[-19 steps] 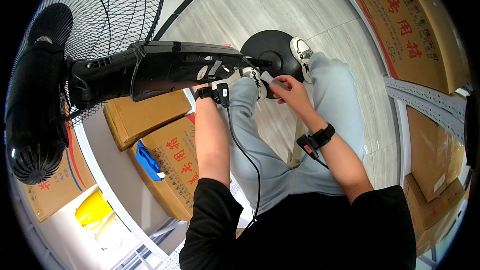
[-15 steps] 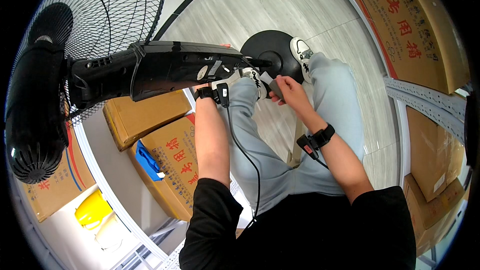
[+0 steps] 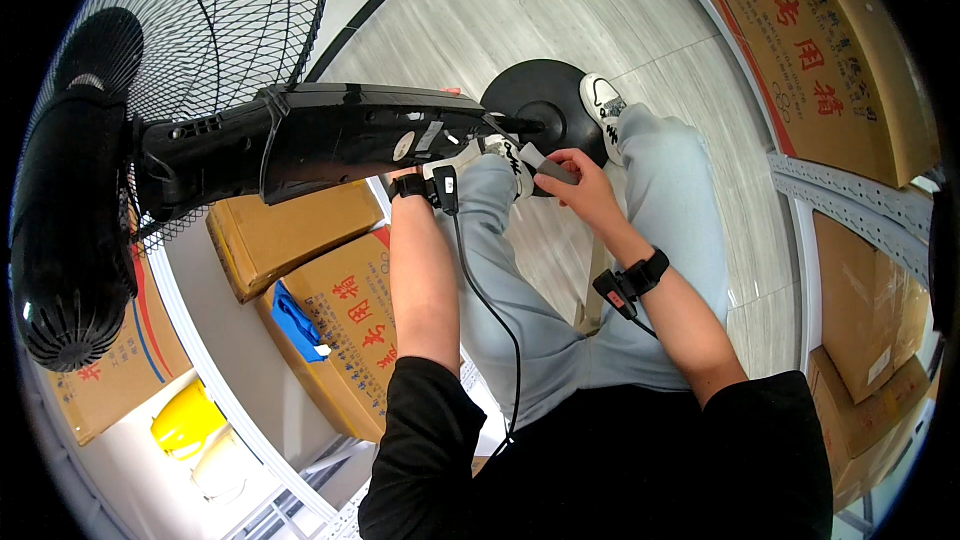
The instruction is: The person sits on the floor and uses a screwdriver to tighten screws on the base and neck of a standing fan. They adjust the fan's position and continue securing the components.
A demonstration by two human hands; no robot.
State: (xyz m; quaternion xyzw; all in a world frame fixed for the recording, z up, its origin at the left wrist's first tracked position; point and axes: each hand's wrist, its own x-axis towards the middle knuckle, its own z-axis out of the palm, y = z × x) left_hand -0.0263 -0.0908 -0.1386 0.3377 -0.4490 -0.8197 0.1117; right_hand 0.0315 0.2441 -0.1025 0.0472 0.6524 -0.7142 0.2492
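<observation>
A black standing fan [image 3: 350, 135] lies across the left half of the head view, its wire-cage head at the far left and its round base [image 3: 540, 90] on the floor. My left hand [image 3: 452, 91] reaches under the fan's column and grips it; only a bit of fingertip shows beyond the far edge, while the palm is hidden. Between the thumb and fingers of my right hand [image 3: 590, 185] is a small grey flat piece [image 3: 556, 172] with a pale end. It is beside the column's lower end, above my shoe.
Cardboard boxes [image 3: 335, 315] fill the left shelf, with a blue cloth [image 3: 297, 322] on one and a yellow object [image 3: 188, 420] nearby. More boxes [image 3: 810, 50] stand on the right rack [image 3: 850, 200]. A black cable [image 3: 490, 310] hangs from my left wrist strap.
My right hand has shifted slightly, its fingers now higher on the grey piece, which has turned and shows more of its flat side. The left hand and the fan look nearly unmoved.
</observation>
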